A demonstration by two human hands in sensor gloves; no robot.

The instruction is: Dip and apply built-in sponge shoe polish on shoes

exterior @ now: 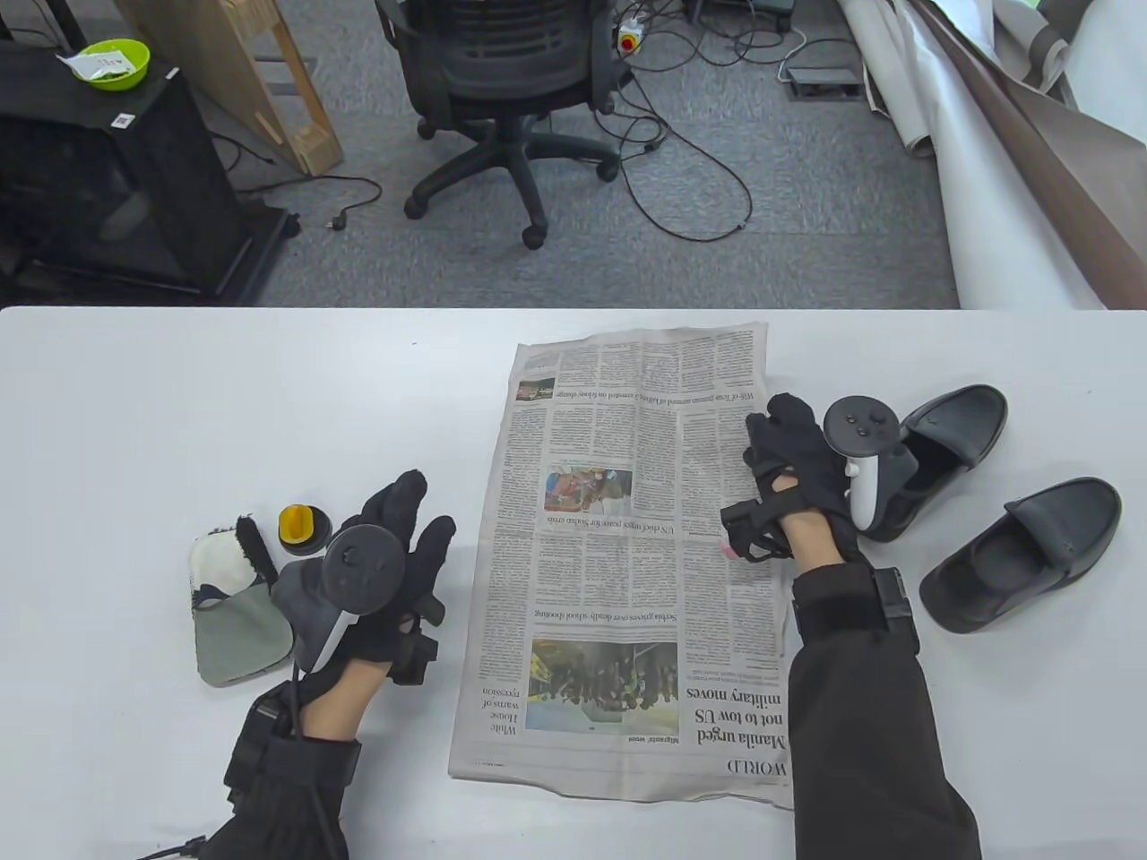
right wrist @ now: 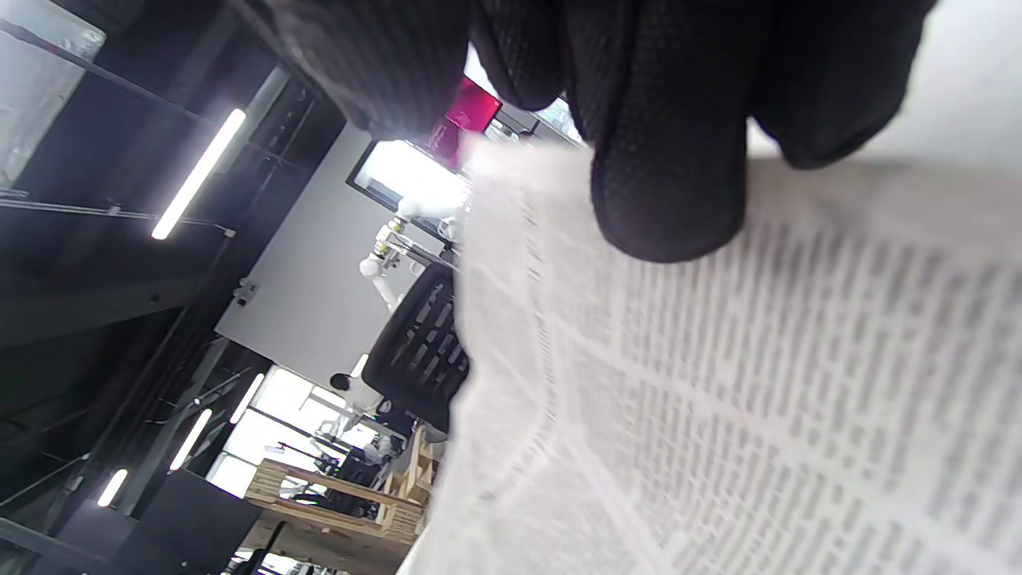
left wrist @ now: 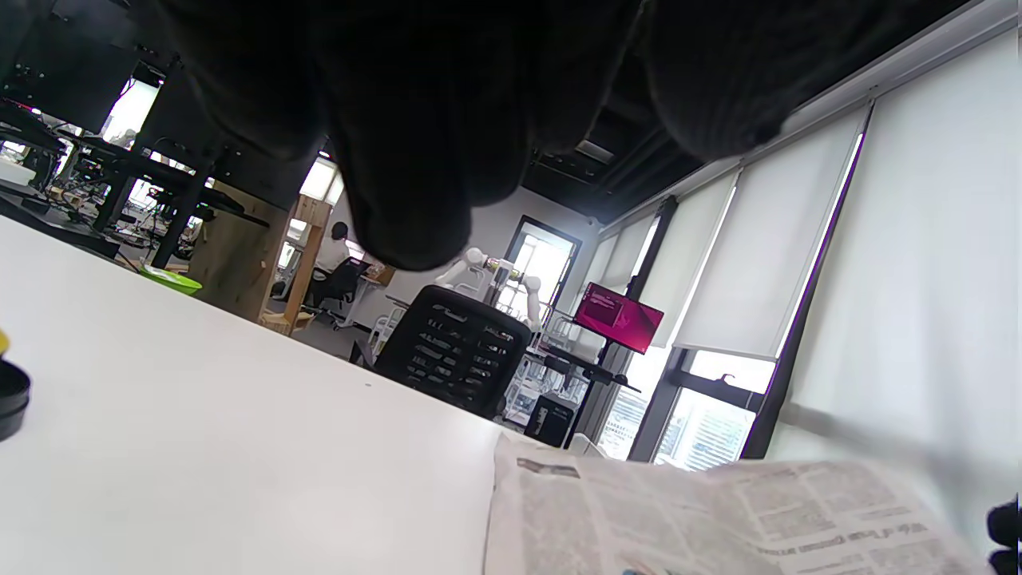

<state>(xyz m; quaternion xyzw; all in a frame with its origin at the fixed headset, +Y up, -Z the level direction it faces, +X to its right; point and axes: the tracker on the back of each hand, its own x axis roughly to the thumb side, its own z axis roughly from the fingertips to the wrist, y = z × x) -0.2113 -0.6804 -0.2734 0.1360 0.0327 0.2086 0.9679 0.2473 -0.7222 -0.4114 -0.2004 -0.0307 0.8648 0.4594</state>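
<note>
A round black polish tin with a yellow knob (exterior: 303, 530) stands on the white table (exterior: 224, 403) at the left; its edge shows in the left wrist view (left wrist: 12, 395). My left hand (exterior: 421, 511) hovers just right of it, fingers (left wrist: 415, 160) loosely extended and holding nothing. A newspaper (exterior: 627, 573) lies spread in the middle. My right hand (exterior: 780, 425) rests on its right edge, fingertips (right wrist: 671, 160) touching the paper (right wrist: 758, 399). Two black loafers lie to the right: one (exterior: 954, 439) right behind the right hand, the other (exterior: 1030, 546) further right.
A grey and white polishing cloth (exterior: 237, 618) lies left of the left hand, beside the tin. Beyond the table's far edge stand an office chair (exterior: 511, 81) and cables on the carpet. A rolled white and brown backdrop (exterior: 1013, 179) leans at the back right.
</note>
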